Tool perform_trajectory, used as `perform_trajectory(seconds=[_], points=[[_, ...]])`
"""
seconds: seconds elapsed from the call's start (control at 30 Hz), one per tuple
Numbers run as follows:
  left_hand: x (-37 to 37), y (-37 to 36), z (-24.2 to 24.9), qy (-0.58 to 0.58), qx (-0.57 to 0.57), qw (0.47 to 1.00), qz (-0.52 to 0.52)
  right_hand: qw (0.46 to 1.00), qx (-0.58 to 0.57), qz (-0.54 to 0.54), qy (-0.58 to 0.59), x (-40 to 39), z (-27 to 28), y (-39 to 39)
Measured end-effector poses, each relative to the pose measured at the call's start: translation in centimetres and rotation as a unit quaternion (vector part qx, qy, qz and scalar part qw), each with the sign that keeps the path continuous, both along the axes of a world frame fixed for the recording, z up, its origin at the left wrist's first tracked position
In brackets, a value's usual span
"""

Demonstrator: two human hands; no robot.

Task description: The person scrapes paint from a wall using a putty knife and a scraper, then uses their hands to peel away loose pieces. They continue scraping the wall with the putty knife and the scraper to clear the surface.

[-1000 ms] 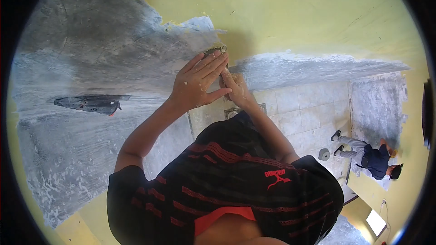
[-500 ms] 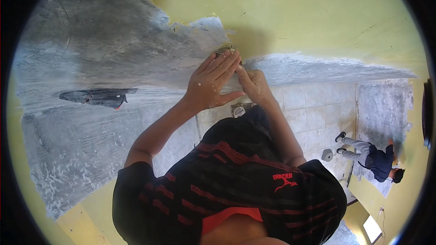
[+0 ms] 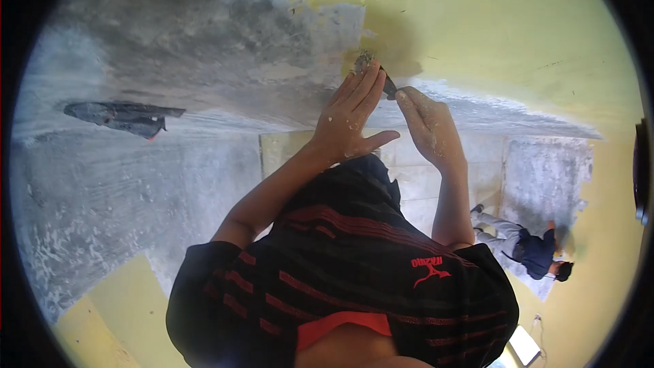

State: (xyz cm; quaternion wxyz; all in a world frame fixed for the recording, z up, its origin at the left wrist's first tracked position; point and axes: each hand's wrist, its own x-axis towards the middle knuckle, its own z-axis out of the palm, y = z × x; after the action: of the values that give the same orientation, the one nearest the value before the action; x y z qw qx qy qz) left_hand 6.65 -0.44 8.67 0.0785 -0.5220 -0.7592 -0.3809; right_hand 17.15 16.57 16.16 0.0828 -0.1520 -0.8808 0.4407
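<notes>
My right hand [image 3: 430,126] is closed around the handle end of a scraper [image 3: 389,86], whose dark edge shows between my hands. My left hand [image 3: 351,112] lies flat with its fingers stretched out and thumb apart, the fingertips pressing on the scraper's blade end. Crumbs of scraped paint [image 3: 366,59] sit at the blade, against the wall. Flecks of paint cling to both hands. Around the blade, yellow paint [image 3: 463,20] meets bare grey plaster [image 3: 204,48]. Most of the blade is hidden under my left fingers.
A dark torn sheet-like piece [image 3: 119,117] is at the left along the grey surface. Pale floor tiles [image 3: 422,184] show below the wall. A co-worker in dark top and light trousers [image 3: 535,249] works at another partly stripped wall on the right.
Both hands and the scraper have shifted up and to the right in view. More of the scraper now shows between the hands. The camera view has also shifted.
</notes>
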Motion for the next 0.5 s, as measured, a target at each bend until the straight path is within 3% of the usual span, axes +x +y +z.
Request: perform_trajectory(seconds=[0.07, 0.13, 0.23, 0.4, 0.5], points=[[0.6, 0.4, -0.2, -0.020, 0.028, 0.999, 0.005, 0.999, 0.015, -0.007, -0.041, 0.1, 0.6, 0.0], [0.8, 0.6, -0.3, -0.035, 0.054, 0.998, 0.007, 0.999, 0.017, 0.020, 0.043, -0.6, 0.1, 0.2], [0.9, 0.5, -0.9, -0.046, 0.092, 0.993, 0.052, 0.998, 0.048, 0.021, 0.031, -1.9, -0.2, -0.6], [1.1, 0.9, -1.0, -0.060, 0.084, 0.995, 0.016, 0.992, 0.119, -0.015, -0.050, -0.7, 2.3, -0.7], [1.3, 1.5, -1.5, -0.064, 0.127, 0.989, 0.034, 0.982, 0.184, -0.015, -0.027, -1.4, 1.5, -0.9]])
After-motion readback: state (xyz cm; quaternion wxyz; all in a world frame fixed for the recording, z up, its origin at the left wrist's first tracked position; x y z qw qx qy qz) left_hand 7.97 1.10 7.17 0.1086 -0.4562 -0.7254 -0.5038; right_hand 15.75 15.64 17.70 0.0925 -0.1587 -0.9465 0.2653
